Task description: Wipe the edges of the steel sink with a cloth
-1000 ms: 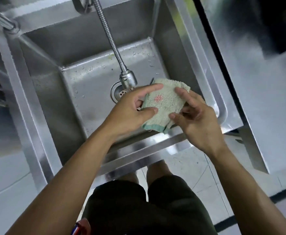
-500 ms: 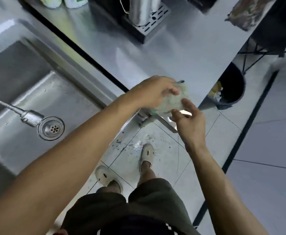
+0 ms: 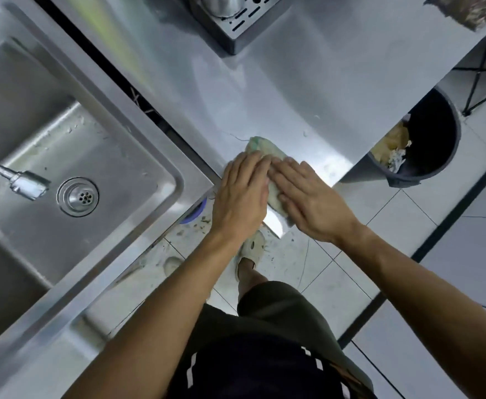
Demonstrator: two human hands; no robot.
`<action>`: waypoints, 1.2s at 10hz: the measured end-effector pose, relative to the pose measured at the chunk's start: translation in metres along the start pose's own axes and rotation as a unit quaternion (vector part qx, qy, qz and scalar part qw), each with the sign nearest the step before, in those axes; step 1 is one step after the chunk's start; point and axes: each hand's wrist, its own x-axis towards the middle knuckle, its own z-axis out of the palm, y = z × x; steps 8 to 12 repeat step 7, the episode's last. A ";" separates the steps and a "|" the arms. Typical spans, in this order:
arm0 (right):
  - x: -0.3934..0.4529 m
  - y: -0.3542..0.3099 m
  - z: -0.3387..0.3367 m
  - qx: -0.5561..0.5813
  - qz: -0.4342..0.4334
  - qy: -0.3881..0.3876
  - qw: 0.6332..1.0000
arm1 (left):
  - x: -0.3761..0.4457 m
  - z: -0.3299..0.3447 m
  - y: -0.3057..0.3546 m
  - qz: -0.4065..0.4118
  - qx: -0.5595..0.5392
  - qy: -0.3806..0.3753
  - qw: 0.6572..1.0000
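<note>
A: Start with the big pieces. What is under you?

B: The steel sink (image 3: 100,90) fills the left of your view, its basin wet and speckled, with the drain (image 3: 78,196) near the middle of the floor and the faucet head (image 3: 28,185) hanging just left of it on a flexible hose. Right of the sink, across a dark gap, runs a steel counter (image 3: 265,82). A slotted metal tray (image 3: 236,21) sits at its far end.

A: And off the counter?

B: A dark bin (image 3: 426,145) stands on the tiled floor beyond the counter's right edge, with pale scraps inside. Your own foot in a light sandal (image 3: 254,246) shows below the counter corner.

A: Where is the cloth?

B: The cloth (image 3: 265,146) lies on the near corner of the counter, not on the sink rim. It is pale with a green edge, and most of it is hidden under your hands.

A: How are my hands set?

B: Your left hand (image 3: 243,197) lies flat, palm down, fingers straight and together, pressing the cloth's left part. Your right hand (image 3: 308,200) is the same, flat and spread over the right part, fingers pointing toward the far left. The two hands lie side by side, almost touching. Neither is closed around the cloth; both press it onto the steel.
</note>
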 end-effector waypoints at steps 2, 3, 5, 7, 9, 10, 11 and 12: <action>-0.003 0.001 0.019 -0.020 -0.010 0.023 1.000 | -0.008 0.011 -0.006 0.005 0.049 -0.036 0.998; -0.003 -0.001 0.022 -0.015 -0.002 0.035 0.999 | -0.009 0.012 -0.009 0.010 0.071 -0.043 0.996; -0.012 -0.005 0.025 -0.014 -0.020 0.130 0.991 | -0.011 0.013 -0.001 -0.002 0.118 -0.029 0.993; -0.027 -0.015 0.010 0.053 0.023 0.138 0.989 | -0.036 0.002 0.018 0.049 0.077 0.091 0.992; -0.027 -0.015 0.010 0.053 0.023 0.138 0.989 | -0.036 0.002 0.018 0.049 0.077 0.091 0.992; -0.027 -0.015 0.010 0.053 0.023 0.138 0.989 | -0.036 0.002 0.018 0.049 0.077 0.091 0.992; -0.027 -0.015 0.010 0.053 0.023 0.138 0.989 | -0.036 0.002 0.018 0.049 0.077 0.091 0.992; -0.027 -0.015 0.010 0.053 0.023 0.138 0.989 | -0.036 0.002 0.018 0.049 0.077 0.091 0.992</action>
